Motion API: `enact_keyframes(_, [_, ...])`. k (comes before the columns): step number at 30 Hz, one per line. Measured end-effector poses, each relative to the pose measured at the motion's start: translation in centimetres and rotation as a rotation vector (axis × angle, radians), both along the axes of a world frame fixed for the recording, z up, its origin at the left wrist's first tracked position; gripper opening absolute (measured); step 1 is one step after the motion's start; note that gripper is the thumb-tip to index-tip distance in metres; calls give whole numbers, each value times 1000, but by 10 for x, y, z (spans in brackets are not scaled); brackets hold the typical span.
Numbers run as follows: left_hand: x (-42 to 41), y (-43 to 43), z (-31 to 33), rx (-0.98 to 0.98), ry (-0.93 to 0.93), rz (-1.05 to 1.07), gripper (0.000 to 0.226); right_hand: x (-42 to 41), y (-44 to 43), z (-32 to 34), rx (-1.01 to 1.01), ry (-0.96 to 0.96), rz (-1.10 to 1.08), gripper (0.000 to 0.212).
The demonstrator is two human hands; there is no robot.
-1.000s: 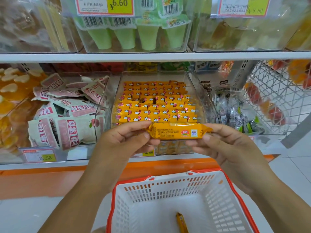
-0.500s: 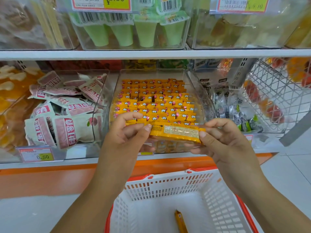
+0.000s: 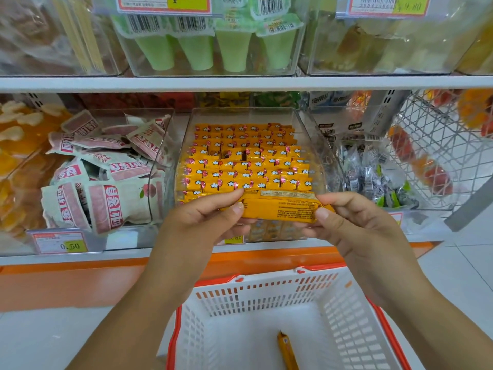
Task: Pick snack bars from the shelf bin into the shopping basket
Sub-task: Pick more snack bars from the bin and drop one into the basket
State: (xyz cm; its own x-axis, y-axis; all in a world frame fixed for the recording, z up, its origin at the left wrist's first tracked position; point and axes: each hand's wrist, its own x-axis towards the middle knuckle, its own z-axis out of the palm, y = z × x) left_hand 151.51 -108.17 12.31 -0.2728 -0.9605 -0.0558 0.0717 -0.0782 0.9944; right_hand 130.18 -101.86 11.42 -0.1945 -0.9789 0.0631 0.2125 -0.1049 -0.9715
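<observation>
I hold one orange snack bar (image 3: 280, 209) level in front of the shelf, its printed back side facing me. My left hand (image 3: 205, 217) pinches its left end and my right hand (image 3: 352, 225) pinches its right end. Behind it the clear shelf bin (image 3: 312, 145) is packed with rows of the same orange bars (image 3: 245, 166). Below my hands stands the white shopping basket (image 3: 266, 297) with an orange rim. One orange bar (image 3: 286, 351) lies on the basket's floor.
A clear bin of pink-and-white pouches (image 3: 106, 177) sits to the left, one of dark wrapped sweets (image 3: 373, 177) to the right. A wire basket (image 3: 440, 145) hangs at far right. Green jelly cups (image 3: 213, 49) fill the upper shelf. Price tags (image 3: 60, 243) line the shelf edge.
Both hands have turned the bar over, from its front label to its printed back. The view has moved a little closer to the shelf.
</observation>
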Motion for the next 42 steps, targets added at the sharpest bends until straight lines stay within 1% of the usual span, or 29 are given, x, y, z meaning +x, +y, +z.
enact_keyframes(6, [0,-2,-1,9,7,-17,27,-2,-2,-3,12,-43,10,47])
enact_keyframes(8, [-1,-2,1,-36,-33,-22,28,-1,-2,0,15,-37,56,45])
enact_keyframes(11, [-2,1,3,-117,-109,-50,27,0,-1,0,29,13,105,61])
enact_keyframes(12, [-3,2,2,-125,-127,-61,25,1,-2,1,31,27,98,63])
enact_keyframes(16, [-4,2,-2,-114,-205,-112,36,3,-5,-1,63,101,16,56])
enact_keyframes(18, [-4,1,-5,-123,-264,-111,37,3,-6,-3,87,93,16,57])
enact_keyframes(21, [-6,-3,-10,-139,-329,-84,32,5,-9,-8,101,36,39,53])
enact_keyframes(24, [-4,-11,-9,-210,-421,-24,28,8,-14,-8,111,-14,-2,67])
enact_keyframes(25, [-1,-15,-6,-245,-450,33,28,8,-18,-5,104,-6,-38,65])
enact_keyframes(26, [3,-21,-4,-296,-492,104,29,10,-24,-1,92,21,-77,56])
enact_keyframes(29, [22,-44,-2,-488,-722,308,41,18,-55,16,46,198,-147,30])
enact_keyframes(31, [33,-60,-7,-519,-858,361,50,28,-84,24,-11,365,-174,20])
enact_keyframes(33, [41,-71,-15,-515,-925,360,57,39,-114,27,-64,527,-193,16])
enact_keyframes(35, [43,-77,-22,-552,-980,350,60,46,-143,26,-73,674,-197,16])
enact_keyframes(38, [44,-83,-29,-630,-1057,366,56,48,-181,25,-66,942,-153,15])
enact_keyframes(42, [48,-92,-35,-666,-1098,348,51,39,-217,20,15,1258,32,37])
